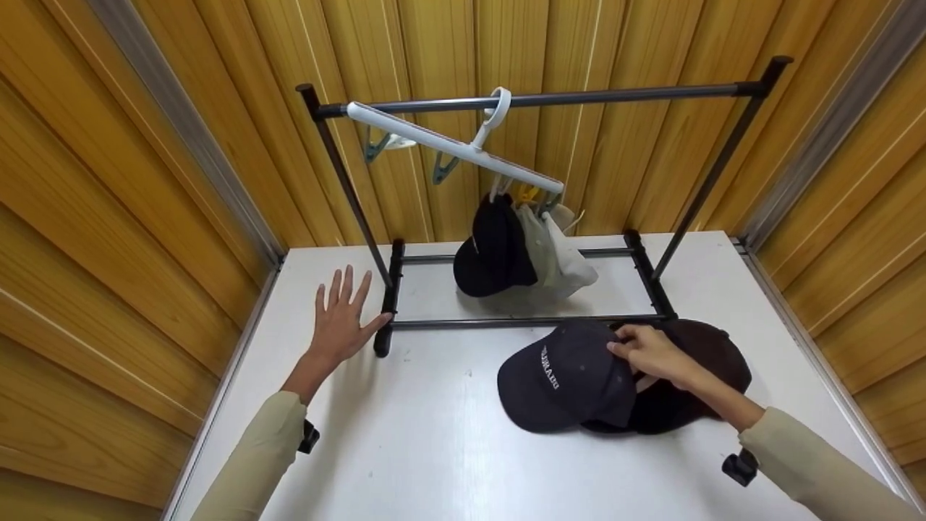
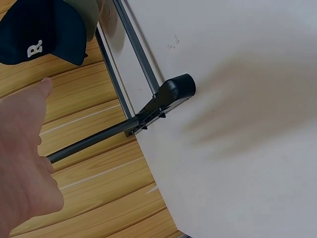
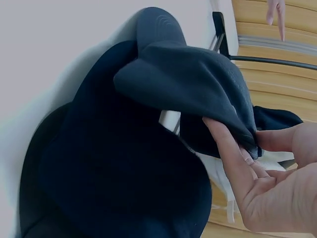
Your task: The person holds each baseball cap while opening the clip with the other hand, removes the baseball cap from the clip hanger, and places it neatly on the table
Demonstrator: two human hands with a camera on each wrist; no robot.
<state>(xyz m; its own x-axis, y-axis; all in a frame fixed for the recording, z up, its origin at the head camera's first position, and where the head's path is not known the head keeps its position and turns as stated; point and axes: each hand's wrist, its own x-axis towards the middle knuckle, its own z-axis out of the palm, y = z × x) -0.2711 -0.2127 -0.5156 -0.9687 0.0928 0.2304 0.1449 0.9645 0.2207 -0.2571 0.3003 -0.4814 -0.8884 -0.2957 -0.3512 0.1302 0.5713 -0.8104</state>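
Note:
A dark navy baseball cap (image 1: 571, 380) with white lettering is pinched at its back edge by my right hand (image 1: 655, 354). In the right wrist view, thumb and fingers grip the edge of this cap (image 3: 193, 79), which is raised over other dark caps (image 3: 124, 168). Those caps, one of them dark brown (image 1: 712, 354), lie on the white table at the right. My left hand (image 1: 340, 318) is spread with straight fingers beside the rack's left foot, holding nothing. From a white clip hanger (image 1: 456, 145) hang a black cap (image 1: 499, 250) and lighter caps (image 1: 553, 253).
The dark metal rack (image 1: 615, 95) stands at the back of the white table (image 1: 434, 434), its lower bars (image 1: 506, 323) crossing the tabletop. Green clips (image 1: 445, 168) dangle from the hanger's left half. Wood-patterned panels (image 1: 217, 145) enclose the back and sides.

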